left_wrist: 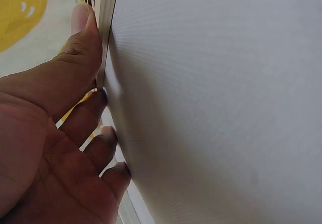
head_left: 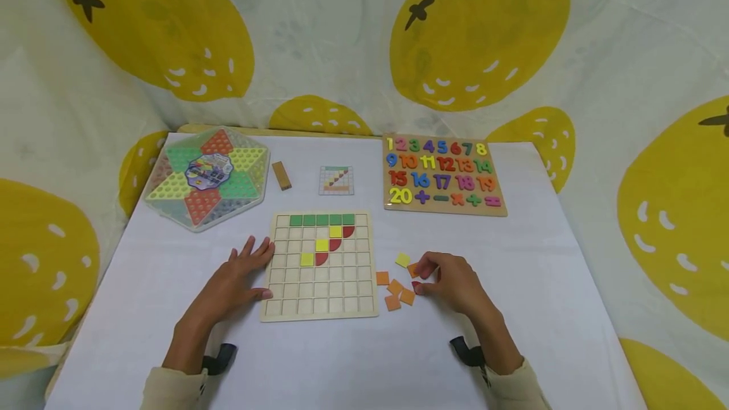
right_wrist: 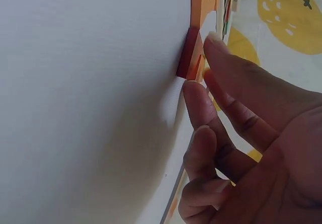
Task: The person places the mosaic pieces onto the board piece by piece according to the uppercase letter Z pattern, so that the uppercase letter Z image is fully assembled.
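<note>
A wooden grid board [head_left: 341,288] lies on the table; several green squares [head_left: 321,220] line its top row, above a diagonal of three yellow squares [head_left: 322,245] and three red quarter-round tiles [head_left: 335,245]. My left hand [head_left: 236,280] rests at the board's left edge, fingers spread, thumb [left_wrist: 80,53] touching the rim. Right of the board, my right hand [head_left: 455,280] reaches over loose tiles, thumb and fingers apart. One fingertip meets the end of a red tile [right_wrist: 188,55], which sits on the table. Beside it lie several orange squares [head_left: 395,287] and a yellow square [head_left: 402,260].
Behind the board are a small pattern card [head_left: 336,181] and a brown wooden block [head_left: 281,176]. A star-shaped Chinese checkers board [head_left: 245,158] stands at back left. At back right lies a number puzzle board [head_left: 444,207]. A lemon-print cloth [head_left: 330,30] hangs behind the table.
</note>
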A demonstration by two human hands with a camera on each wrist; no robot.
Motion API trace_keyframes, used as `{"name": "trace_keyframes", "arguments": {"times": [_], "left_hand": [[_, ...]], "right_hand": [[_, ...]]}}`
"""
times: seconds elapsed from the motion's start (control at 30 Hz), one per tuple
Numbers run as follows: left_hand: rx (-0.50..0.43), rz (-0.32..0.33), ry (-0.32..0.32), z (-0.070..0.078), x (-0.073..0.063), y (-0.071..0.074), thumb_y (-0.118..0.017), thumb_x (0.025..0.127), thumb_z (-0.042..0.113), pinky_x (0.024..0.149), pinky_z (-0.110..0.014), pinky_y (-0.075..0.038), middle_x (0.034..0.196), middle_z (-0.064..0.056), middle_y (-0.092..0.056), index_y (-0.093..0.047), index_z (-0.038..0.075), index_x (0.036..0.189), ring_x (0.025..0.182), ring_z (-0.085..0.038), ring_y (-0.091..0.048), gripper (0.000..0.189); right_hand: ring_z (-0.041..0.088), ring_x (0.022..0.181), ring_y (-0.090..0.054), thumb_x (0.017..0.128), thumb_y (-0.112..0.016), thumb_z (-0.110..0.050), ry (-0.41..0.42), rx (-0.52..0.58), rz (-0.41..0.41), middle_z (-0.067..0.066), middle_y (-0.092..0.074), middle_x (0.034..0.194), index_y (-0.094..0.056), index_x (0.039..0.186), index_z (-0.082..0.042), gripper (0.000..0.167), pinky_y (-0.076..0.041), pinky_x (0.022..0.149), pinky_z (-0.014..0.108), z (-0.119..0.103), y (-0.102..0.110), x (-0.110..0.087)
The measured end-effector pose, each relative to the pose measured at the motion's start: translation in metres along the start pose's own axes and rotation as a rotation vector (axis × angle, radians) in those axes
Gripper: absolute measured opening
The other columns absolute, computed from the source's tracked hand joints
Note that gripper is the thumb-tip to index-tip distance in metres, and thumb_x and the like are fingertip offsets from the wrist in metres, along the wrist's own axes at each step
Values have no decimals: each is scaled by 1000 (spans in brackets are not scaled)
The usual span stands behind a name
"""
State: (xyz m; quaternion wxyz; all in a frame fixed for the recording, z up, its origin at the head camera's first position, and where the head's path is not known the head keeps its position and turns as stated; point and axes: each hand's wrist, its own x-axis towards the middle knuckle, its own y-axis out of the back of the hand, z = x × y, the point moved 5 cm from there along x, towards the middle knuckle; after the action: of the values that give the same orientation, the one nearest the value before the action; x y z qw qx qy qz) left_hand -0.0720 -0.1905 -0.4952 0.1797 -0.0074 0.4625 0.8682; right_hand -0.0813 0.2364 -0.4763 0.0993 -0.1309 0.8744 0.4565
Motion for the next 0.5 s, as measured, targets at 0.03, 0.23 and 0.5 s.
{"name": "trace_keyframes", "arguments": {"times": [0.03,0.23,0.5], "left_hand": [[0,0,-4,0,0,0,-95,74,23,130,-71,-18,171,-10,-34,-40,11,164,164,-44,-18,106],[-1,-4,-19,0,1,0,-94,74,22,129,-72,-18,171,-11,-33,-40,10,164,164,-44,-18,106],[-3,-2,-15,-1,0,-1,-94,74,23,129,-72,-18,171,-12,-34,-40,10,163,164,-45,-18,105]], "right_hand": [[16,81,-56,80,-94,-19,-5,-5,-2,-5,-70,87,-76,97,-20,25,-46,72,29,0,-1,-2],[15,77,-55,80,-94,-15,-21,-49,17,-8,-66,81,-78,95,-23,24,-46,69,28,-1,-7,-9],[13,75,-55,79,-95,-14,24,-67,20,-9,-65,77,-75,88,-22,23,-45,68,27,-8,-11,-8]]}}
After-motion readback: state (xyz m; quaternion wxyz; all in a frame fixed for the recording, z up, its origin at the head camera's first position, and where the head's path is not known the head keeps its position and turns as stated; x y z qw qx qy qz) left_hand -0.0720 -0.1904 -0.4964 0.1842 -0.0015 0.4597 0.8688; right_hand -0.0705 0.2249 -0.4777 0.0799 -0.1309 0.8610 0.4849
